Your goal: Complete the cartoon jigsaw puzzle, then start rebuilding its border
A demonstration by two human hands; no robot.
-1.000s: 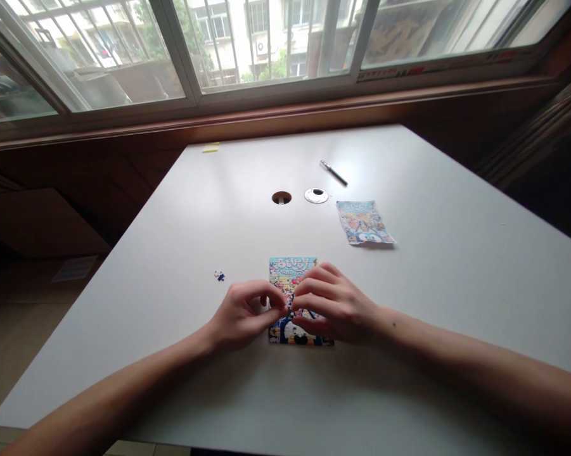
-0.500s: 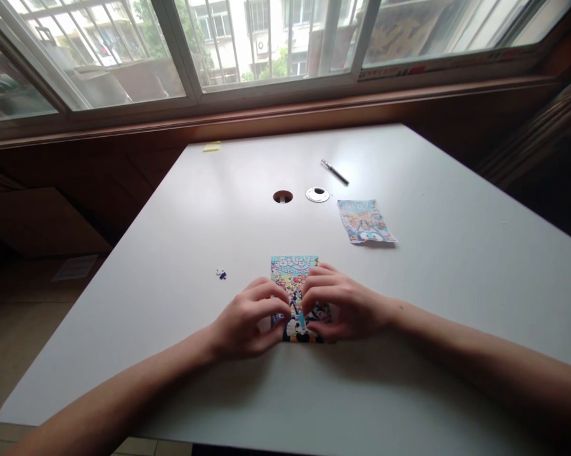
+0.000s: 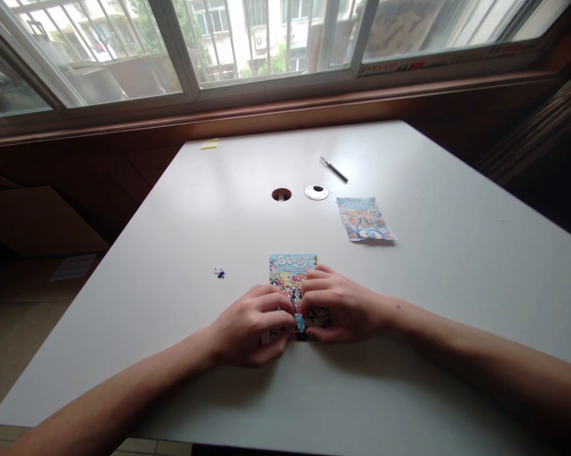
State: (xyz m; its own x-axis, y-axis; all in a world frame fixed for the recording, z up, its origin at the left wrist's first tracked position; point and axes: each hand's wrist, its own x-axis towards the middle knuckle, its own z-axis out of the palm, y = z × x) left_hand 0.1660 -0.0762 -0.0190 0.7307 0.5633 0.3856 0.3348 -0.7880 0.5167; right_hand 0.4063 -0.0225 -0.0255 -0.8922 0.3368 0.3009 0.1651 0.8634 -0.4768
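Grip: both hands met over the near half of a small colourful jigsaw puzzle (image 3: 292, 275) lying flat on the white table (image 3: 432, 285); the fingertips of the two hands nearly touched over its middle.
Left hand: the left hand (image 3: 250, 324) lay curled, fingers bent and drawn in toward the thumb, pressing down on the puzzle's near left part; whether a loose piece sat under the fingertips could not be told.
Right hand: the right hand (image 3: 340, 305) lay with fingers pressed together and curved, tips down on the puzzle's near right part, the thumb tucked beneath at the near edge.
Puzzle: only its far strip with a light blue title band showed beyond the fingers; a sliver of blue showed between the two hands at the near edge.
Left of the grip: a tiny loose puzzle piece (image 3: 219, 273) lay alone on the table, well apart from the left hand.
Beyond the grip, to the right: a printed picture sheet (image 3: 365, 219) with the same artwork lay flat, slightly turned, well apart from the hands.
Further beyond: a round cable hole (image 3: 281, 194) and, just beside it, its white ring cover (image 3: 316, 192); past those a pen (image 3: 333, 170) lay slanted.
Far left corner: a yellow sticky note (image 3: 210, 144) sat at the table edge below the window (image 3: 266, 38).
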